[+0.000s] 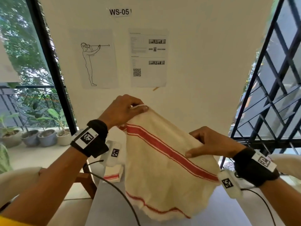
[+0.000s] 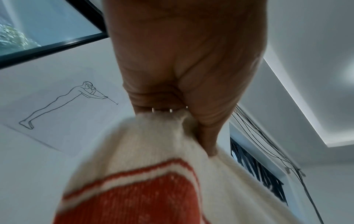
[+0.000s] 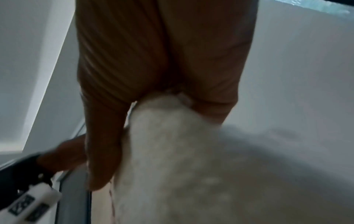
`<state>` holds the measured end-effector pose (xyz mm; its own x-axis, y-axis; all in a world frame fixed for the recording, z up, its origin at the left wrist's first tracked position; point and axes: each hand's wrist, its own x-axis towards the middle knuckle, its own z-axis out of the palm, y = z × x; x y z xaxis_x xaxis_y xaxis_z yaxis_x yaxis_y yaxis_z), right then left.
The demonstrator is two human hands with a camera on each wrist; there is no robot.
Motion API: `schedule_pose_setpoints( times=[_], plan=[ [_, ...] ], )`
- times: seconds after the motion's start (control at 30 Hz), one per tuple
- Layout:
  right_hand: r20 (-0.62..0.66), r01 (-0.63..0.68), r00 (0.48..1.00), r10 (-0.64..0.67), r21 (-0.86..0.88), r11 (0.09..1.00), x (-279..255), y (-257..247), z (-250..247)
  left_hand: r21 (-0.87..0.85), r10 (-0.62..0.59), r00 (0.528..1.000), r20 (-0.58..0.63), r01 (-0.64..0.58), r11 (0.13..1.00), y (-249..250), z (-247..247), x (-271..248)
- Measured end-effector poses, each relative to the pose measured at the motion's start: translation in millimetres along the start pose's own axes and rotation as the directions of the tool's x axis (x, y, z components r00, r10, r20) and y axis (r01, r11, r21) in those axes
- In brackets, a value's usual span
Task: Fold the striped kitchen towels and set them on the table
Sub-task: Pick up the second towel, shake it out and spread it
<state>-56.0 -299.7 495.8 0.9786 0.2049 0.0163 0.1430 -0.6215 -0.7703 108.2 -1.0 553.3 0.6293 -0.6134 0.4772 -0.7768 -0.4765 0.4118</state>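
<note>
1. Above the grey worktop (image 1: 110,209), a cream towel (image 1: 162,168) with red stripes hangs spread in the air, its lower hem sagging close to the surface; whether it touches is hard to tell. This looks like the opening step for this towel: it is held up by its top edge, not yet folded.
2. At the worktop's far left lies a folded towel (image 1: 112,176) with a red stripe showing, partly hidden by the left wrist camera, so at least one seems done already.
3. The left hand (image 1: 122,110) is the higher one, its grip clenched on the towel's upper corner with thumb and fingers pinching the hem; the left wrist view confirms cloth bunched between them.
4. The right hand (image 1: 210,144) is lower and nearer, its grip grasping the opposite top edge between thumb and fingers.
5. The next move likely calls for levelling the two corners and bringing them together, keeping both pinches firm.
6. A black cable (image 1: 120,193) runs across the worktop just beside the hanging cloth and could snag the towel when it is laid down.
</note>
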Motion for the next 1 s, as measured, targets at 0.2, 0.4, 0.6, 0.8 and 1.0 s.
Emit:
schedule_pose_setpoints(
  times=[0.2, 0.4, 0.6, 0.8, 1.0],
  plan=[
    [-0.017, -0.052, 0.999, 0.051, -0.076, 0.996, -13, 46, -5, 0.055, -0.076, 0.994, -0.081, 0.081, 0.995, -27, -8, 0],
    [-0.134, -0.117, 0.986, 0.101, -0.118, 0.986, -28, 64, -22, 0.165, -0.226, 0.959, -0.172, 0.254, 0.953, -75, 7, -7],
    [-0.361, -0.024, 0.931, 0.052, 0.082, 0.996, -44, 56, -42, 0.151, -0.249, 0.966, -0.069, 0.257, 0.955, -96, 28, -18],
    [-0.484, 0.027, 0.869, 0.106, 0.26, 0.965, -62, 48, -51, 0.253, -0.316, 0.939, 0.135, 0.275, 0.927, -103, 46, -18],
    [-0.477, 0.069, 0.879, -0.027, 0.07, 0.995, -40, 16, -26, -0.151, 0.036, 0.823, 0.567, 0.061, 0.987, 14, 119, 0]
  ],
)
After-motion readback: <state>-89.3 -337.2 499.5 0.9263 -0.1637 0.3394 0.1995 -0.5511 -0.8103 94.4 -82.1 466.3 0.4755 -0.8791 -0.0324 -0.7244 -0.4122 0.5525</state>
